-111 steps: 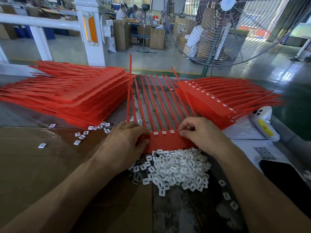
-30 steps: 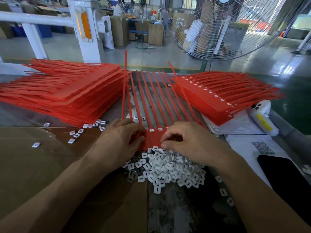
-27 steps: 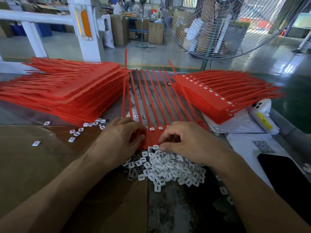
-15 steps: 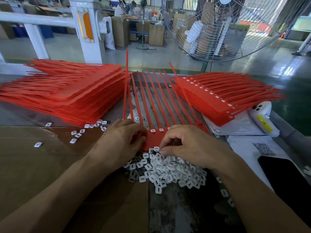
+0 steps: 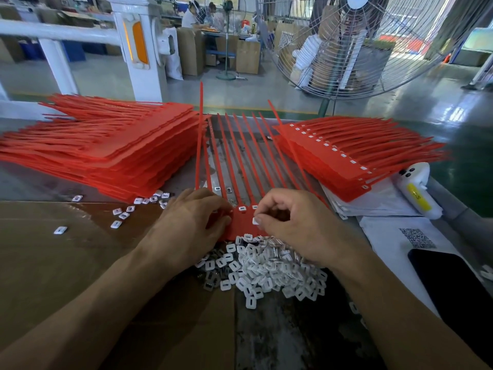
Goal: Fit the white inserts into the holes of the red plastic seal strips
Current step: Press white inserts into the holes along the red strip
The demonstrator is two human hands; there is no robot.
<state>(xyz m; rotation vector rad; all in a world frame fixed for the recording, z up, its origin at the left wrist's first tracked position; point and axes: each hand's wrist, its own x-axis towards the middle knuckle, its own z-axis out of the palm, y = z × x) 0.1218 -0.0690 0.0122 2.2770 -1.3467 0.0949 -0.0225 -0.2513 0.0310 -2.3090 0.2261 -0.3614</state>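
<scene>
At table centre, right hand [image 5: 296,225] has fingers curled in, thumb and forefinger pinching one white insert [image 5: 255,221] just above the flat tab end of the red seal strip sheet [image 5: 241,222]. Left hand [image 5: 192,225] lies flat-ish on the sheet's left edge, fingers loosely bent and pressing it down, gripping nothing. One fitted insert [image 5: 242,208] sits in a hole at the tab's top, between the two hands. Sheet is thin glossy red plastic: a solid tab band near the hands, narrow tails fanning away like a comb. Loose pile of inserts [image 5: 261,268] lies touching the sheet's near edge, under the right wrist; small rounded-square white pieces, each with a slot. A few scattered inserts [image 5: 125,212] lie to the left on brown cardboard [image 5: 53,263]. Left stack [image 5: 106,148] of red sheets shows no inserts; right stack [image 5: 346,156] shows a row of white ones fitted. White handheld device [image 5: 416,190] with yellow label and a dark phone [image 5: 453,287] sit at right on paper.
</scene>
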